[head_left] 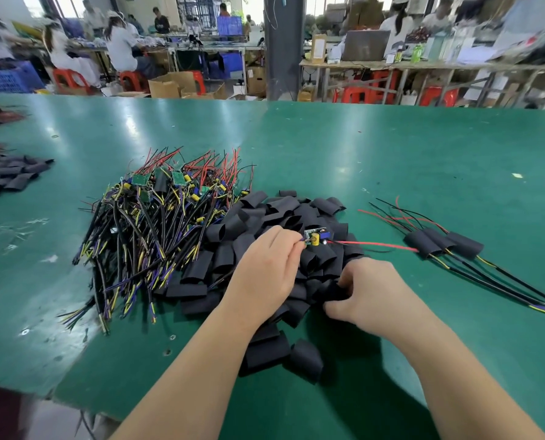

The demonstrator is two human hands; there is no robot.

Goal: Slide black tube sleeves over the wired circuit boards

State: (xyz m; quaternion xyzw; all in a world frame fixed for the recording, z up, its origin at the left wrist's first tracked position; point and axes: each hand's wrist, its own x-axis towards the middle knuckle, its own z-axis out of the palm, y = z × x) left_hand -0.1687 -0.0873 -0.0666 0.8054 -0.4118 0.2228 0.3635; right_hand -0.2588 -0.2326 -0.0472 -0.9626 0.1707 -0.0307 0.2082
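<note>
The left hand (265,268) closes its grip tight on the wires of a small green circuit board with a yellow part (315,239), above the pile of black tube sleeves (280,217). The right hand (371,293) curls its grip round 1 black sleeve (332,292) at the pile's near right. A heap of bare wired boards (169,211) lies left and 3 sleeved boards (442,244) lie right on the green counter (391,147).
</note>
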